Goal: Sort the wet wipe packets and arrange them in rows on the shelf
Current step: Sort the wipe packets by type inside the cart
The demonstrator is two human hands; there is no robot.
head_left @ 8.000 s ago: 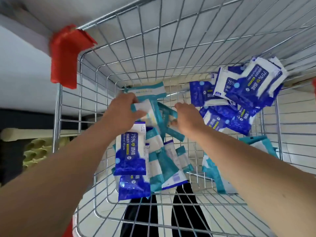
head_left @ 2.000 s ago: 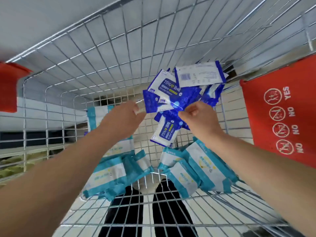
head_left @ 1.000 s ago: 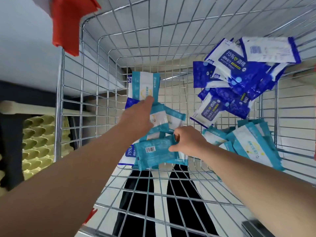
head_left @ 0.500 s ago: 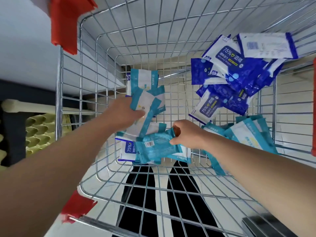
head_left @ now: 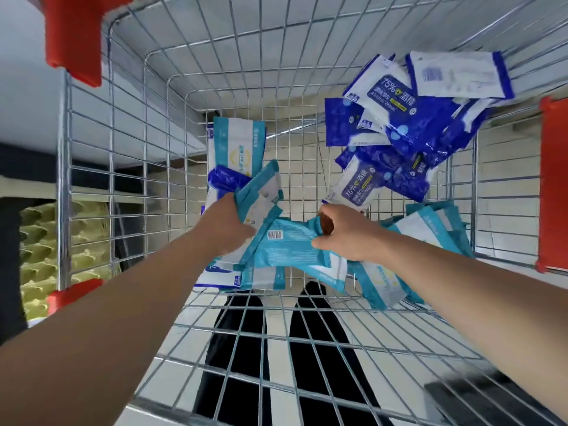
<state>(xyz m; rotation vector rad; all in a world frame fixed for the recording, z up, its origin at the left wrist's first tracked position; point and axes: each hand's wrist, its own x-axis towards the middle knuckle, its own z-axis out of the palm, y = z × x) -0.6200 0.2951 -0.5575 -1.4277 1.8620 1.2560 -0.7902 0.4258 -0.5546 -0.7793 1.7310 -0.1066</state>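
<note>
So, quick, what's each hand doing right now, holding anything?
Left hand: grips a bunch of teal packets.
Right hand: pinches a barcode-side-up teal packet.

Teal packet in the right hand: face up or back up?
Back up: the teal packet held by the right hand shows its barcode.
</note>
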